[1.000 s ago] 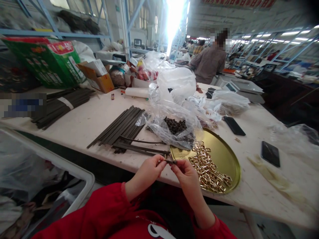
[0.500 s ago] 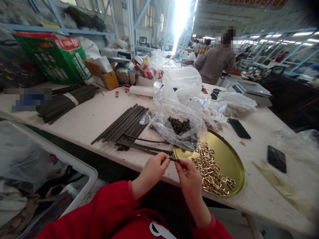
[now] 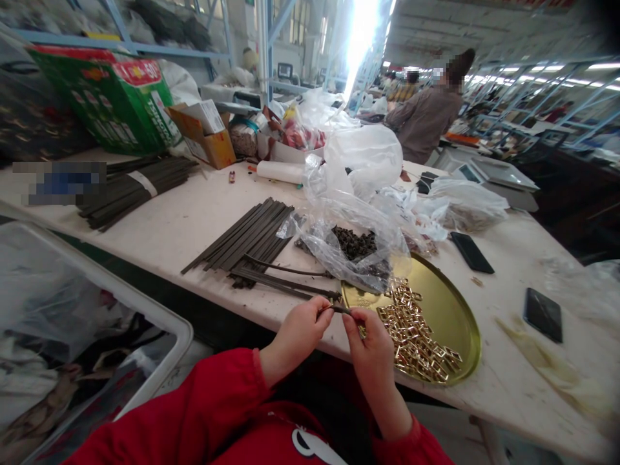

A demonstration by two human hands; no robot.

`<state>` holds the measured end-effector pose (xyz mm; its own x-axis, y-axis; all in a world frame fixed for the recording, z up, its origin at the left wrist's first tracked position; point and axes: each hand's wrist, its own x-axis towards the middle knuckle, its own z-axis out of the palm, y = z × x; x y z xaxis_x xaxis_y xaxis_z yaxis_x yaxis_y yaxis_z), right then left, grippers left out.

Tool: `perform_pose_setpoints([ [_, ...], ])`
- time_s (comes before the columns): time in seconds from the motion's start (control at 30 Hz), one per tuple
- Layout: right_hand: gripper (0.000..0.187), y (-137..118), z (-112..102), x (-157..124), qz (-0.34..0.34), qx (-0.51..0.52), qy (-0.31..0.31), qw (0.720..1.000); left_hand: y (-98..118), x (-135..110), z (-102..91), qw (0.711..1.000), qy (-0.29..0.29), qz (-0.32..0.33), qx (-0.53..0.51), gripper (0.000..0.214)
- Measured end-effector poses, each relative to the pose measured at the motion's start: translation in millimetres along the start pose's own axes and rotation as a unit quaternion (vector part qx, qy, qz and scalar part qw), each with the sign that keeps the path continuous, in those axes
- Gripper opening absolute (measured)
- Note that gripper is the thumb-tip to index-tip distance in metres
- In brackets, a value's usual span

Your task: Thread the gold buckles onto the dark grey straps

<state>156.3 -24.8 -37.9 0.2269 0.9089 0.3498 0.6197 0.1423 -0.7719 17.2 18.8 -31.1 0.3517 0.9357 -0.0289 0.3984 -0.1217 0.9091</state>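
Observation:
A dark narrow strap (image 3: 341,310) is pinched between both my hands at the table's front edge. My left hand (image 3: 301,328) closes thumb and fingers on one part of it. My right hand (image 3: 372,342) grips the other part, with a bit of gold metal showing at its fingers. Just beyond lie a few loose dark straps (image 3: 285,284) and a neat row of similar straps (image 3: 245,236). On my right, a round gold tray (image 3: 453,290) holds a heap of gold rectangular buckles (image 3: 419,342). A clear plastic bag (image 3: 314,248) with small dark pieces (image 3: 356,244) overlaps the tray's edge.
Two phones (image 3: 472,252) (image 3: 542,314) lie on the table at right. A banded strap bundle (image 3: 140,187), an open carton (image 3: 208,139) and a green box (image 3: 104,106) sit at far left. Below left is a white bin (image 3: 186,336). Someone (image 3: 426,116) stands beyond the table.
The view has shifted slightly, moving the table's things a little to the right. Between my hands the strap now shows as a smooth, slightly bent length. Both hands keep their grip.

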Motion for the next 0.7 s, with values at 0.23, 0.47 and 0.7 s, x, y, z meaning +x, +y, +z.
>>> perform_pose_setpoints([
  [0.23, 0.020, 3.5, 6.9, 1.0, 0.156, 0.201, -0.013, 0.967, 5.4, 0.8, -2.1, 1.000, 0.003, -0.019, -0.021, 0.017],
  [0.47, 0.013, 9.0, 12.2, -4.7, 0.049, 0.104, 0.017, 0.993, 0.5, 1.1, -0.3, 1.000, -0.016, -0.016, -0.008, 0.018],
  [0.7, 0.018, 19.3, 13.1, -7.1, 0.121, 0.177, -0.011, 0.977, -1.2, 1.4, -1.2, 0.999, -0.036, -0.012, 0.020, 0.018],
])
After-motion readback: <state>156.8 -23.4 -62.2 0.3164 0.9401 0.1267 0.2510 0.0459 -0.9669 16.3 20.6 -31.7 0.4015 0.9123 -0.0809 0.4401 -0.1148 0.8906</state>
